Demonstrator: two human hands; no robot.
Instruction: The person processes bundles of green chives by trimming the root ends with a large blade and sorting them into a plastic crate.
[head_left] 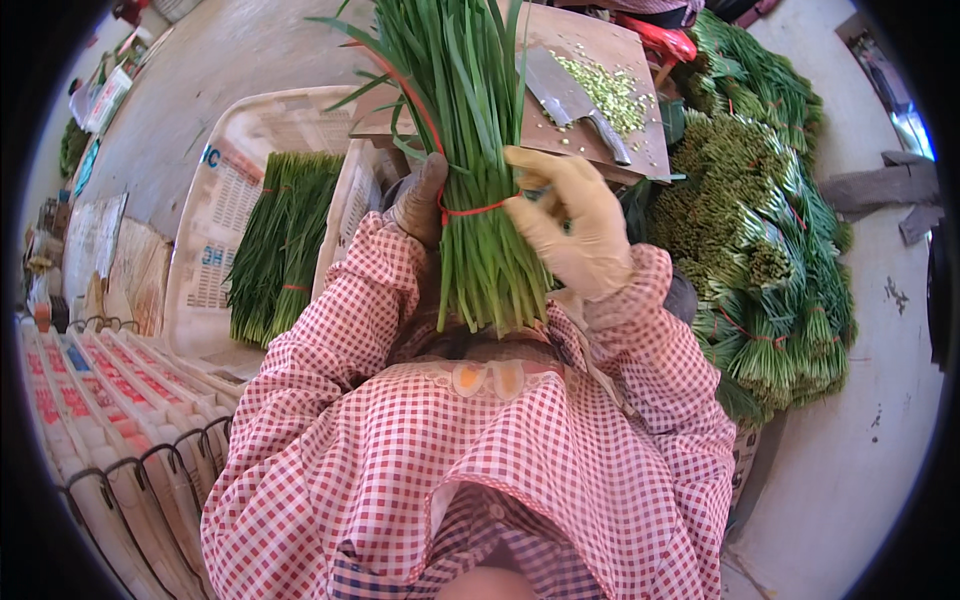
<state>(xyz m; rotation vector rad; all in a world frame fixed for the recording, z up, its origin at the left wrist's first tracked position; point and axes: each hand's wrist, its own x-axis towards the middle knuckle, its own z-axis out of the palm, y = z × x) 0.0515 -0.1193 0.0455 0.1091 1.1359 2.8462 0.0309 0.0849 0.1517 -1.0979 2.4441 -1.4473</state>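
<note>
A thick bunch of garlic chives (480,240) stands upright in front of my chest, cut stem ends down and green leaves up. Around its stems runs a red tie (475,211); a red strip also curves up along the left of the leaves. My left hand (420,200), in a dark, stained glove, grips the bunch from the left, thumb up; its other fingers are hidden behind. At the right edge of the stems, by the tie, my right hand (575,220) wears a pale yellow glove. Its thumb and fingers are curved and apart, with tips at the bunch.
Beyond the bunch, a board (600,35) carries a cleaver (565,95) and chopped stem bits (610,90). A white crate (190,280) at left holds tied chives (285,240). Many bunches (745,200) are heaped at right. Stacked crates (130,400) stand at near left.
</note>
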